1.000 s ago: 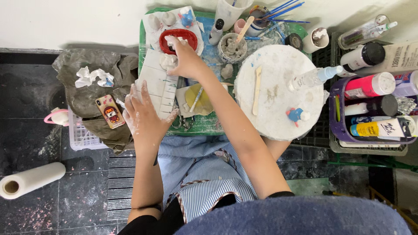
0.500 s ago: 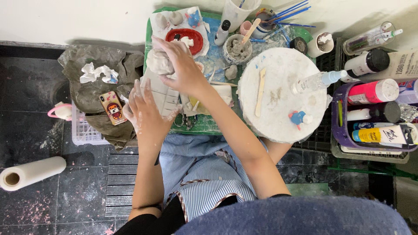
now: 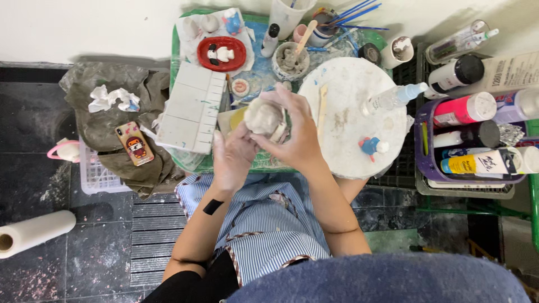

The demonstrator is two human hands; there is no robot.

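Clay lump [image 3: 264,116] is held tight in both hands, the left grip [image 3: 234,157] cupped under it and the right grip [image 3: 295,134] wrapped over it, above the surface [image 3: 185,163] beside the round white board [image 3: 351,120].

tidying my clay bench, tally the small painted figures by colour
blue figures: 2, one on the round board, one on the cloth at the back
white figure on the red dish: 1
total: 3
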